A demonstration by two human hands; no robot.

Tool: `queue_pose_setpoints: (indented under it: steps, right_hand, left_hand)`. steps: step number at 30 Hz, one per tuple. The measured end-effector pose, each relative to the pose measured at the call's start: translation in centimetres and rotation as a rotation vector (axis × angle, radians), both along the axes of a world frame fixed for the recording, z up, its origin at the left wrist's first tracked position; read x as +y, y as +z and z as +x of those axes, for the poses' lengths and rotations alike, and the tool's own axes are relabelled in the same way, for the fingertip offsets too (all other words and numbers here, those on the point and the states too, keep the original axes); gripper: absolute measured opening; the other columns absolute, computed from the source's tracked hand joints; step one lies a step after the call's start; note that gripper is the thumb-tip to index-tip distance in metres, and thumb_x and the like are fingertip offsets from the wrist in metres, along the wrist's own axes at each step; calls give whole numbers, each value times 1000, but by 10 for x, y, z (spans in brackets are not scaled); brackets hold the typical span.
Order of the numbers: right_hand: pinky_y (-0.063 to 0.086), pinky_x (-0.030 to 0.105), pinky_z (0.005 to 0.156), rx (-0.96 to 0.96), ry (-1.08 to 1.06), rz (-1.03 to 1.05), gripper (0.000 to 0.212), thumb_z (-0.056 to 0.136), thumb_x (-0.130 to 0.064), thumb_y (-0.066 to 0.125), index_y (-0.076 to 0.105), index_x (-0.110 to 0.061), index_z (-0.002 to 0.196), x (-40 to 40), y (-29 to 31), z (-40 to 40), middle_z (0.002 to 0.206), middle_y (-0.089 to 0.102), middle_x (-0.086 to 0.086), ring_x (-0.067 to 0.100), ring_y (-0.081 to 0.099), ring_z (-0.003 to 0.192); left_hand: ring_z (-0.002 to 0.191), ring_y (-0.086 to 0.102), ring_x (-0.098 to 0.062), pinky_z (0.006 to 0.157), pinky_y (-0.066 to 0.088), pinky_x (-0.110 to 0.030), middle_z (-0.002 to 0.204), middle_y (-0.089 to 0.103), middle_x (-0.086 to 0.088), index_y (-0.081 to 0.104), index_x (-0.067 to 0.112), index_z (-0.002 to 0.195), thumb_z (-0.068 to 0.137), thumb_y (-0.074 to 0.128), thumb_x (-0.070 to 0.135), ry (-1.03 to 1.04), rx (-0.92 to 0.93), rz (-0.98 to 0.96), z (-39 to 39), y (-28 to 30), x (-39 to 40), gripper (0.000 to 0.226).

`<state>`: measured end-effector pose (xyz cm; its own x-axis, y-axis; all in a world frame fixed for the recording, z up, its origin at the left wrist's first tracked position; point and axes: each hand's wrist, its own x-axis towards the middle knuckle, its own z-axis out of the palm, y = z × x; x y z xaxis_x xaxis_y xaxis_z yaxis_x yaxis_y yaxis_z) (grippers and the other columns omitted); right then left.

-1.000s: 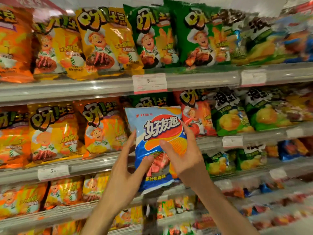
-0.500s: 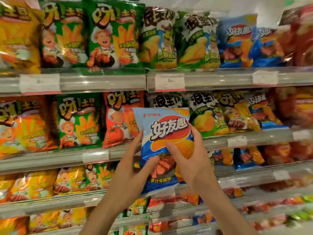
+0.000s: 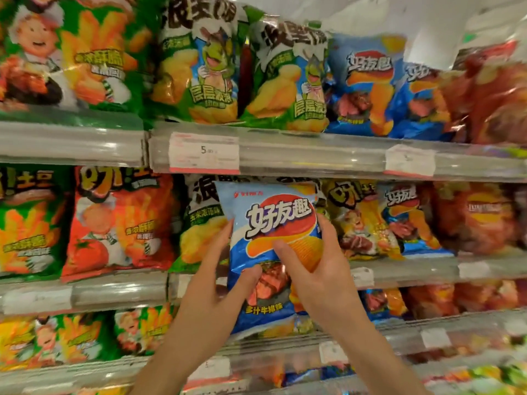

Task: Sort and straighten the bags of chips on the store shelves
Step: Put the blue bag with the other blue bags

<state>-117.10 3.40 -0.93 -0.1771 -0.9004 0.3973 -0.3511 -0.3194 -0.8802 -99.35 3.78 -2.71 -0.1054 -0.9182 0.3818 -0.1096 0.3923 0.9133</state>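
Observation:
A blue chip bag (image 3: 268, 223) with white lettering and an orange chip picture is held upright in front of the middle shelf (image 3: 413, 270). My left hand (image 3: 219, 283) grips its left edge, thumb on the front. My right hand (image 3: 316, 269) grips its right side, thumb across the orange chip picture. Matching blue bags (image 3: 368, 86) stand on the top shelf (image 3: 313, 155) at the right, and another blue bag (image 3: 407, 220) stands on the middle shelf to the right of the held one.
Green bags (image 3: 199, 67), a red-orange bag (image 3: 119, 220) and a yellow bag (image 3: 353, 220) fill the shelves around. Red bags (image 3: 484, 215) stand at the far right. White price tags (image 3: 204, 152) hang on the shelf rails. Lower shelves (image 3: 285, 352) hold more bags.
The view has shifted right along the shelves, with both hands carrying the blue bag rightward. The blue bags on the top and middle shelves now appear closer.

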Motion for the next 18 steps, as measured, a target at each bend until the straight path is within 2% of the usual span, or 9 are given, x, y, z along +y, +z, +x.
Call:
queue_pose_setpoints:
  steps: [3,5,7,10,14,18]
  right_hand:
    - [59,26,89,22,12,-16,78,81,-60,70,35,-40,148,-14,2,-18,128,62,-19,-1,65,109]
    - [59,27,89,5,27,-7,73,82,-57,72,38,-42,145,-17,1,-29,124,63,-22,-3,65,108]
    - [60,27,87,7,40,-5,70,83,-56,72,39,-44,143,-19,2,-40,123,63,-23,-4,65,107]
    - [58,22,88,29,48,-18,73,84,-56,72,35,-45,146,-26,3,-58,126,60,-24,-6,62,109]
    - [59,25,89,49,105,-42,74,84,-60,70,33,-46,146,-30,4,-90,127,59,-24,-5,62,112]
    - [56,32,96,105,116,-57,77,85,-64,66,30,-44,150,-35,3,-133,133,55,-23,-2,58,117]
  left_hand:
    - [126,52,8,99,55,-35,139,48,39,27,66,142,83,63,53,30,15,4,-17,-4,-10,70]
    - [131,48,8,104,52,-37,140,45,42,27,70,139,84,63,53,42,8,8,-28,-4,-9,68]
    - [126,49,13,100,54,-32,135,47,45,29,66,140,83,63,50,62,11,-6,-41,-2,-8,69]
    - [122,57,5,93,57,-27,132,55,34,33,56,146,85,64,43,80,32,-13,-61,-2,-10,70]
    - [120,59,3,88,58,-25,131,58,31,32,56,146,89,64,38,125,26,-22,-93,-2,-9,67]
    - [118,61,2,87,58,-23,130,60,30,33,57,144,87,64,38,176,27,-14,-136,0,-6,68]
